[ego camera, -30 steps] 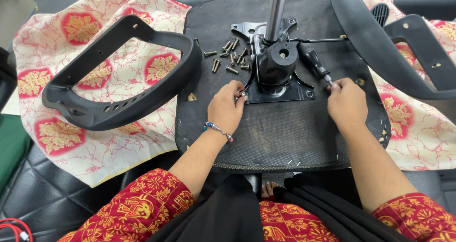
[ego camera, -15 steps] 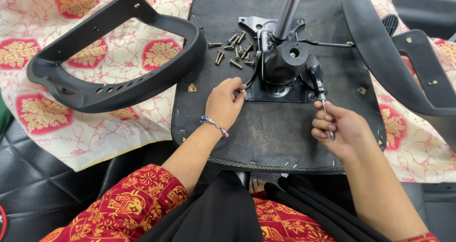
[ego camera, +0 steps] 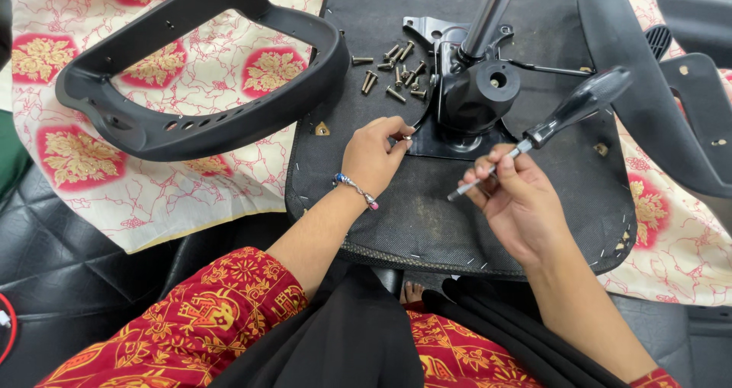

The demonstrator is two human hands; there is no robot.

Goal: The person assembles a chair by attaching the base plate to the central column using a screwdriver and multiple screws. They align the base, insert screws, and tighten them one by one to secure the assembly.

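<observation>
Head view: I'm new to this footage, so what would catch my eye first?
At centre, the right hand holds a screwdriver by its shaft, handle up. The left hand pinches at the edge of the black metal mechanism on the upturned seat base. Loose screws lie just above; a curved black armrest rests on patterned cloth, left.

1. Seat underside: black fabric, pale staples along the edge.
2. Mechanism plate: glossy black; gas column silvery grey.
3. Screws: dull bronze-brown.
4. Screwdriver: black handle, bright steel shaft.
5. Armrest: matte black. Second armrest: same black.
6. Cloth: cream, thin red vein lines, red medallions with gold floral motifs.
7. Sleeve: red with yellow-gold print.
8. Bracelet: silver with a pink bead.
</observation>
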